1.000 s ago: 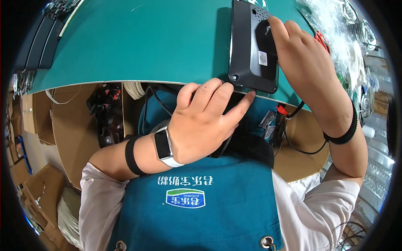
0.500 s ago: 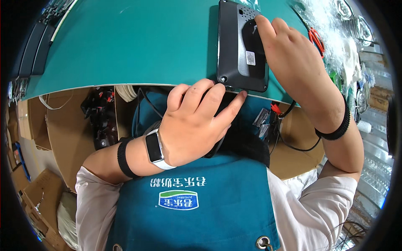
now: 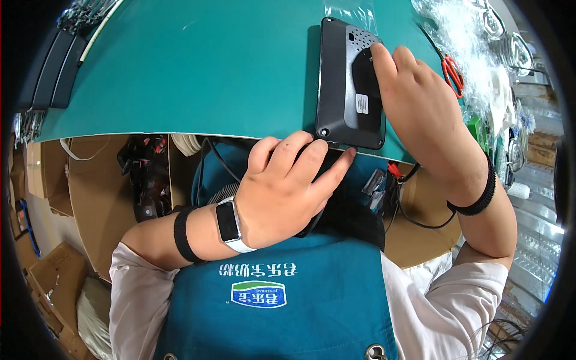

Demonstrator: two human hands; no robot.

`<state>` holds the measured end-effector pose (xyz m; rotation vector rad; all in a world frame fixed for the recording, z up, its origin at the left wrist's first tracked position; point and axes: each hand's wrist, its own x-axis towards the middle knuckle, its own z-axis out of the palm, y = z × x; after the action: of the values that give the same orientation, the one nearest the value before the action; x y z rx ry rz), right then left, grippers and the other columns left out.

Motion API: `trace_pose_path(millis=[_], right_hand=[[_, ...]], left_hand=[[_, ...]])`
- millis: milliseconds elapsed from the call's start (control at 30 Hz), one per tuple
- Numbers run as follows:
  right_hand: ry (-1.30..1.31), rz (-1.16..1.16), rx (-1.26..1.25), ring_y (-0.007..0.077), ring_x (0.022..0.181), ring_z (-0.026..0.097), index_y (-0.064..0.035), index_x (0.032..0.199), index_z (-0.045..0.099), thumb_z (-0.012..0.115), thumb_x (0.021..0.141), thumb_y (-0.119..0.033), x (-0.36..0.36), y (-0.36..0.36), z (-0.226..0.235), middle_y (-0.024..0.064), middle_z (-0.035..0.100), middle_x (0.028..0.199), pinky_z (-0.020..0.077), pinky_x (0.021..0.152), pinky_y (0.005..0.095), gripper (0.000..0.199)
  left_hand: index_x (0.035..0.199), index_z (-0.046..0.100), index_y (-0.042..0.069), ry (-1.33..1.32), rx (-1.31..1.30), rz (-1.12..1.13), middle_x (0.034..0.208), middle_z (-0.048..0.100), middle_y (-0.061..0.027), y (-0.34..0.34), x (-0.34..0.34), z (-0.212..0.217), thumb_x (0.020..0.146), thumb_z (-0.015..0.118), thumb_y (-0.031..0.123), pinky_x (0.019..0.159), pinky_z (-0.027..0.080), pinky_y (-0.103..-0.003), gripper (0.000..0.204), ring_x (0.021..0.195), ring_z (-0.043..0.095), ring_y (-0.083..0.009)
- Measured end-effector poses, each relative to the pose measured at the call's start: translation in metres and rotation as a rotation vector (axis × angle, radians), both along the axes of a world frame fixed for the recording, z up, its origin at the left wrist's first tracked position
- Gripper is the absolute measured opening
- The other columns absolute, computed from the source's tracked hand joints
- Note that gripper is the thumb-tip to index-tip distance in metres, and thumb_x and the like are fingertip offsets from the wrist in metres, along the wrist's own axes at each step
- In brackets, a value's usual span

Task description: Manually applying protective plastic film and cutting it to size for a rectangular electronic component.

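Note:
A flat black electronic device (image 3: pixel 336 84) with a raised back, small speaker holes, corner screws and a white label lies back up at the table's near edge. My left hand (image 3: pixel 282 183) holds its near left corner, with fingers bent and the thumb stretched along the near edge. Over the right side of the back, my right hand (image 3: pixel 423 99) is closed, its index fingertip pressing down near the holes. A dark shadow falls beneath it. Whatever those fingers may pinch is hidden.
The green table mat (image 3: pixel 198 78) curves along its near edge. Red-handled scissors (image 3: pixel 451 75) lie to the right, beside clear plastic bags (image 3: pixel 462 42). Black flat cases (image 3: pixel 51 72) stand far left. Below the table are cardboard boxes (image 3: pixel 99 192) and a black cable (image 3: pixel 423 223).
The device, table and hands all sit a little lower in the picture, as the view has shifted. Both hands keep nearly the same places on the device.

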<state>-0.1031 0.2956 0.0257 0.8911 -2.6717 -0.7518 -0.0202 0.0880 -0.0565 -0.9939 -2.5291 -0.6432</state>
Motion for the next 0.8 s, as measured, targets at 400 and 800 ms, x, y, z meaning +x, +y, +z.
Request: trace_pose_path(millis=[400, 800], right_hand=[[-0.127, -0.132, -0.013, 0.0272, 0.083, 0.064, 0.0008, 0.123, 0.049, 0.059, 0.082, -0.001, 0.001, -0.009, 0.006, 0.0114, 0.056, 0.089, 0.0532, 0.067, 0.0346, 0.043], [-0.364, -0.325, -0.867, 0.0129, 0.094, 0.058, -0.0032, 0.121, 0.06, 0.049, 0.086, 0.004, -0.032, 0.084, 0.087, 0.0062, 0.063, 0.103, 0.0479, 0.079, 0.0281, 0.038]], left_hand=[[0.123, 0.066, 0.026, 0.039, 0.011, 0.013, 0.108, 0.05, -0.0036, 0.0, -0.001, -0.002, 0.069, 0.073, 0.028, 0.092, 0.031, -0.04, 0.055, 0.109, 0.049, -0.0219], [0.122, 0.061, 0.005, -0.341, -0.033, -0.378, 0.111, 0.055, -0.0107, -0.044, -0.04, 0.091, 0.059, 0.081, 0.022, 0.091, 0.039, -0.044, 0.068, 0.104, 0.054, -0.031]])
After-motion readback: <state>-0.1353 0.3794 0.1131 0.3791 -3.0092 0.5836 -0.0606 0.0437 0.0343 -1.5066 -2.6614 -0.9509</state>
